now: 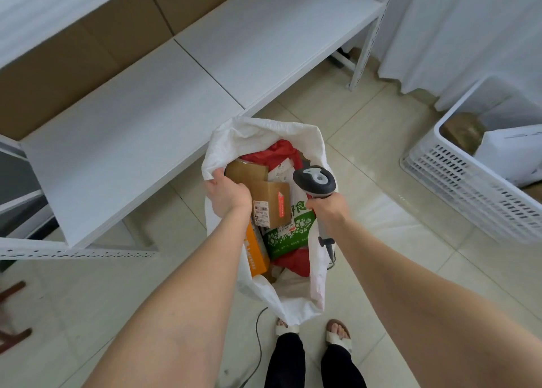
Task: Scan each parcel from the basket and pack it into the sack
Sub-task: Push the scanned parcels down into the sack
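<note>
Head view: looking down at both bare arms reaching over a white sack [258, 132] that is standing open on the tiled floor [381, 211].
Left hand [227, 194]: curling its fingers over the sack's left rim and gripping it; fingertips are hiding behind the fold.
Right hand [325, 207]: wrapping its fingers around the handle of a grey scanner [314, 181]; the scanner head is sticking up just beyond the knuckles, over the sack's right rim.
Scanner cable [258, 337]: trailing on the floor well back from both hands, near the feet.
Labelled cardboard box [271, 204]: lying on top inside the sack, between the two hands, label facing up, just beside the left wrist.
Second brown box [246, 170]: sitting right past the left fingers, touching or nearly touching them; cannot tell which.
Green-and-white bag [289, 235]: lying under the labelled box, just beside the right hand's fingers on their inner side.
Orange box [256, 252]: standing on edge below the left wrist, against the sack's left wall.
Red bag [281, 150]: showing at the far side of the sack, beyond both sets of fingers.
Basket [457, 176]: white, slotted, sitting on the floor well apart from the right fingers, off to their outer side.
Basket contents: a white mailer [510, 156] and a brown parcel [463, 132] are lying inside.
White shelf [132, 123]: running beyond the left fingers.
</note>
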A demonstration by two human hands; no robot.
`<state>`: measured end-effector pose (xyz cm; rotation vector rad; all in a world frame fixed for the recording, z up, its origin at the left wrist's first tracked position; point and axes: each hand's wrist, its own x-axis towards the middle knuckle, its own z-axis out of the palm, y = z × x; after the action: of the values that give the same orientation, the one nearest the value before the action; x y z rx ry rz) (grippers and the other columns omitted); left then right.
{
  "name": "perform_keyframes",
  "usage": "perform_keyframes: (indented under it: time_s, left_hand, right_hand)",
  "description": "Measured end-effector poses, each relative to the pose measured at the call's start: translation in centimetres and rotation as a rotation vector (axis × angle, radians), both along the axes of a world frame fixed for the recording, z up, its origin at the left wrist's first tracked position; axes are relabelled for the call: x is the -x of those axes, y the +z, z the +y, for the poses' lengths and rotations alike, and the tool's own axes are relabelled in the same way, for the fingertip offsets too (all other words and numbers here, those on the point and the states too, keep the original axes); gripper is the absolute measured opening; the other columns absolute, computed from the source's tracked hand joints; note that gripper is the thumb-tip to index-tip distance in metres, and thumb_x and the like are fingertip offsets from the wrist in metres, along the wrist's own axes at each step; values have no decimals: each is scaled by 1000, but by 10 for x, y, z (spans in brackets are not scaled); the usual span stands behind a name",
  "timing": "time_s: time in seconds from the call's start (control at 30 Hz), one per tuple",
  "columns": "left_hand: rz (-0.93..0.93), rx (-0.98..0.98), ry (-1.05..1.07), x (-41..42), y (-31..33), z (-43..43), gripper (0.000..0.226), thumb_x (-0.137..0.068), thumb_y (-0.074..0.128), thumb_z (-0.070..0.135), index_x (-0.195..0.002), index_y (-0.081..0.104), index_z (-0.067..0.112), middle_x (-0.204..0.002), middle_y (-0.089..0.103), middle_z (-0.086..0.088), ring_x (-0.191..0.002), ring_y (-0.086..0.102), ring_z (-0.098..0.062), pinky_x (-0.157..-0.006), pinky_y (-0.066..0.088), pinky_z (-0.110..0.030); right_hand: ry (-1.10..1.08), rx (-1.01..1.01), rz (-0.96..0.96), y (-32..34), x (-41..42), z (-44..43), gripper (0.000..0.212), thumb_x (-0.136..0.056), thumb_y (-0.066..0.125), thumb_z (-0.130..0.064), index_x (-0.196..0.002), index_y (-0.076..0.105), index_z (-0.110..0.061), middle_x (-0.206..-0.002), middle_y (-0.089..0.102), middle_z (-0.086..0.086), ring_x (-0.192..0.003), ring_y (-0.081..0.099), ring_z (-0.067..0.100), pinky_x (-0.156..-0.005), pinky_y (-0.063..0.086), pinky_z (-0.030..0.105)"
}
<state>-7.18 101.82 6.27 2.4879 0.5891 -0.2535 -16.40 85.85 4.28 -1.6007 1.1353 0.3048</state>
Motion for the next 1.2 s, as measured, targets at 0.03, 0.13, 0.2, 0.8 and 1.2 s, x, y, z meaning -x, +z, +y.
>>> perform_keyframes:
  time_s: [0.03,0.13,0.2,0.8,1.2]
  left_hand:
    - [53,10,-36,1,5,-6,44,-89,53,8,-131,47,22,-132,37,-9,-113,52,-31,-81,49,-38]
    - [219,33,-120,5,24,-22,39,-89,55,12,-127,53,21,-136,35,-9,-117,49,-29,-94,48,-40]
    - [244,60,-168,9,39,-33,37,-90,56,13,-126,56,19,-136,40,-11,-116,52,-30,-98,46,-39]
    - [97,161,-507,30,165,-260,30,-89,61,12,-118,64,20,-135,52,-9,-119,53,-25,-105,42,-35]
    - [168,271,-726,20,141,-521,26,-84,63,7,-109,66,15,-127,58,-12,-115,56,-27,-102,45,-36]
  right_hand:
    - [10,1,-10,5,0,-3,12,-78,66,-7,-76,58,-16,-72,57,1,-62,53,14,-55,46,25]
    - [11,-21,-51,22,2,-15,13,-77,64,-4,-89,64,-9,-76,60,4,-68,56,18,-68,54,34]
    - [2,-58,-103,35,4,-23,17,-77,65,-1,-93,65,-7,-79,63,5,-72,58,19,-73,55,36]
    - [-250,-184,-361,160,53,-218,15,-77,61,1,-66,61,-8,-63,64,9,-57,60,21,-63,52,33]
    - [-520,-190,-315,147,72,-438,5,-77,64,-3,-77,60,-5,-68,66,12,-68,64,28,-72,58,39]
